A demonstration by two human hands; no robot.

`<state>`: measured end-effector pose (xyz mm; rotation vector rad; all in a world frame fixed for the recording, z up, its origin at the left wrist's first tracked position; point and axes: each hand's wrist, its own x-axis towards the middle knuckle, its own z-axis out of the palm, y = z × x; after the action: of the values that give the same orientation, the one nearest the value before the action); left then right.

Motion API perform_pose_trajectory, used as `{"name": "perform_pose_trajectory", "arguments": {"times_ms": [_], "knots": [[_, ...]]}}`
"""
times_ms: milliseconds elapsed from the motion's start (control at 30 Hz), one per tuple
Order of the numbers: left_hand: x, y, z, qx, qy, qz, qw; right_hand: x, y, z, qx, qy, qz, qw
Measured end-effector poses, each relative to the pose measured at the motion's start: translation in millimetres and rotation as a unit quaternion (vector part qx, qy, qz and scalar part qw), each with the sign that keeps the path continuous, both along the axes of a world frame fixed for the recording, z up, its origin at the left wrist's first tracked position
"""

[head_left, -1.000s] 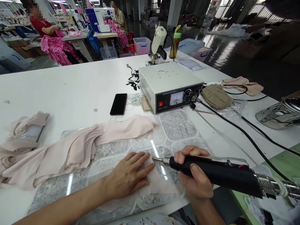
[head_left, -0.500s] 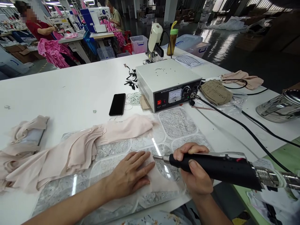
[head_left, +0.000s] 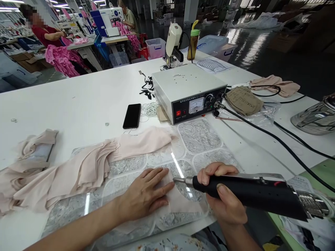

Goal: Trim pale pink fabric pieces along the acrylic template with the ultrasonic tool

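Cloth point(head_left: 181, 204) lies flat on the mat point(head_left: 205, 139), lower centre of frame. Left hand point(head_left: 146, 193) rests on it palm down, fingers extended, grasping nothing. Right hand point(head_left: 225, 198) grips the tool point(head_left: 251, 195), lower right; tip at the cloth's edge, contact unclear. Box point(head_left: 188, 82) stands upper centre; fabric stack point(head_left: 89, 167), left.

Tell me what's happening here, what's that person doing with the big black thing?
The person presses a piece of pale pink fabric flat on a clear-topped mat with the left hand. The right hand grips the black tool, its metal tip by the fabric's edge, close to the left fingers; whether it touches is hard to tell. More pink pieces lie to the left, and a box with a dial stands behind.
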<state>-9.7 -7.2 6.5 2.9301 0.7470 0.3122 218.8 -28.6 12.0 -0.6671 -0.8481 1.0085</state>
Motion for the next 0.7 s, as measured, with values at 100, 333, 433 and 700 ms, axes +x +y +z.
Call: {"name": "perform_pose_trajectory", "arguments": {"times_ms": [100,333,433,700], "knots": [[-1,-1,-0.3,-0.004,0.004,-0.001,1.0,0,-1,-0.9,-0.001,0.0,0.004,1.0],[1,1,1.0,-0.007,-0.003,-0.003,1.0,0,0,1.2,0.004,-0.022,0.007,1.0],[1,1,0.8,-0.001,-0.003,-0.003,1.0,0,0,2.5,0.004,-0.027,-0.002,1.0],[-1,-3,3.1,-0.042,0.007,0.016,0.999,20,-12,-3.0,-0.028,0.035,0.01,0.999]]}}
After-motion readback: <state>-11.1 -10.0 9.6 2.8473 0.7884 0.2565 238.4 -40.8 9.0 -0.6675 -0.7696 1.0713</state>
